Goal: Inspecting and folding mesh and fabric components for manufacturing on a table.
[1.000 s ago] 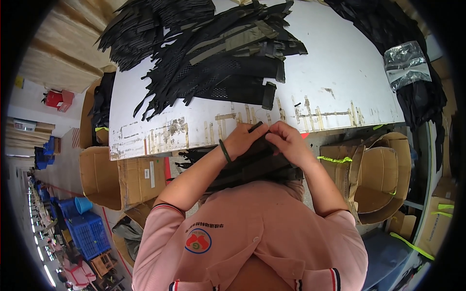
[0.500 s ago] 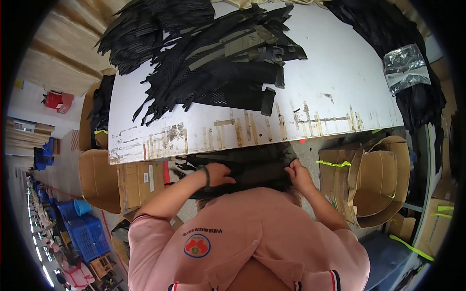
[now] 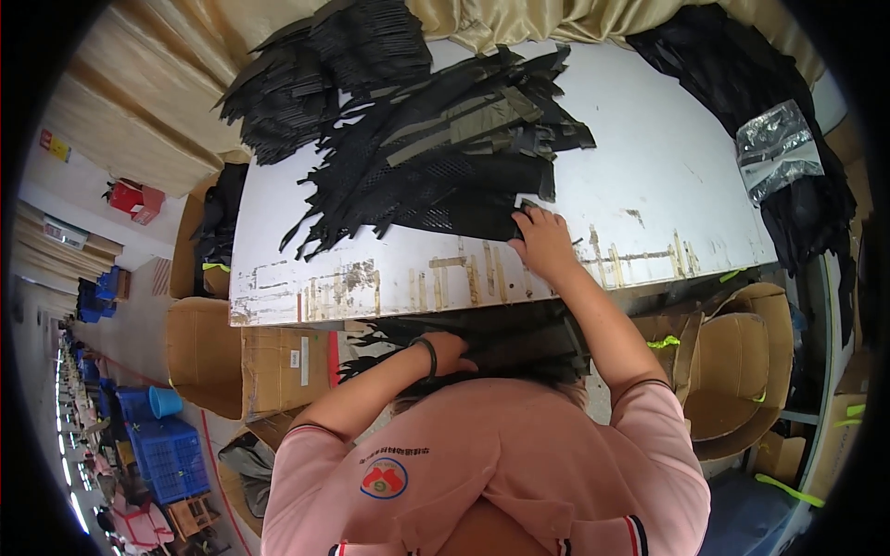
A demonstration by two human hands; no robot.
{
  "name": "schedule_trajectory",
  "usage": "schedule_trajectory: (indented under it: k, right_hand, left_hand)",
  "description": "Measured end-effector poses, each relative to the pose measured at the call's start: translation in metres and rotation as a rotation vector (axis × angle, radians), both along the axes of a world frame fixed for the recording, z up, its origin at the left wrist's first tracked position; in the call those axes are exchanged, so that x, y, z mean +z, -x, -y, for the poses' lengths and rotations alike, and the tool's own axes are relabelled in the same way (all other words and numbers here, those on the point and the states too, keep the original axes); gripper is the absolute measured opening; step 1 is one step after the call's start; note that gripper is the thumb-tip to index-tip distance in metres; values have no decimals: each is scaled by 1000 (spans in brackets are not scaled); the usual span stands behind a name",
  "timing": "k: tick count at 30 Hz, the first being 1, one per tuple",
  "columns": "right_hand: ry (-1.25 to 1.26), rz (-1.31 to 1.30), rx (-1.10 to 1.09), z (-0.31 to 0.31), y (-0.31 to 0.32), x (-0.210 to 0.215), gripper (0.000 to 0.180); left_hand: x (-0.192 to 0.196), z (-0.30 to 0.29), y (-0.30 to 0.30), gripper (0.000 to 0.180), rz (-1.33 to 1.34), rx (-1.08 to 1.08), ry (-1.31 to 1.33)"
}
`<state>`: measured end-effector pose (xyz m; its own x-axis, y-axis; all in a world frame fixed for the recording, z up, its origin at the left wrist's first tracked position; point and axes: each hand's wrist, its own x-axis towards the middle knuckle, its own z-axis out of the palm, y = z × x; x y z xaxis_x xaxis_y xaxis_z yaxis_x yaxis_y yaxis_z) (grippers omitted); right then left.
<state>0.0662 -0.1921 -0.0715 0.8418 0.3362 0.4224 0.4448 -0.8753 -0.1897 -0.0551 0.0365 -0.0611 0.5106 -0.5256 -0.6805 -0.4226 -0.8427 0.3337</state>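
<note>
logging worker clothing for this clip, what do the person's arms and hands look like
Both arms are bare below short pink sleeves. The left hand has a dark band round its wrist; the right hand is gloveless, with no band visible.

we see bright, even light on the worktop, soft shadows, sharp focus, straight edges bending toward a black rim.

Worn white table, cardboard boxes, blue crates, beige curtain
</note>
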Motion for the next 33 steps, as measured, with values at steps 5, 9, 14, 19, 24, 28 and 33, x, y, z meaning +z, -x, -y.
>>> schedule_trajectory:
  k: [5, 9, 14, 19, 24, 28, 33]
  right_hand:
    - [130, -16, 31, -6, 16, 3, 18]
    - [-53, -84, 115, -10, 42, 7, 12]
    - [-608, -521, -19, 2, 76, 27, 11]
    - [-536, 1, -88, 10, 105, 62, 31]
    - [-292, -100, 66, 6, 104, 34, 23]
    - [-244, -147, 7, 5, 99, 32, 25]
    - [-20, -367, 199, 12, 92, 46, 14]
  left_hand:
    - [35, 1, -24, 34, 555, 312, 566]
    - [29, 26, -64, 53, 957, 106, 701]
    - [-4, 47, -68, 19, 619, 202, 673]
    - [2, 55, -70, 20, 313, 419, 812]
    - [4, 54, -66, 18, 150, 519, 891]
    - [9, 45, -66, 21, 14, 650, 857]
    - [21, 42, -58, 24, 73, 515, 833]
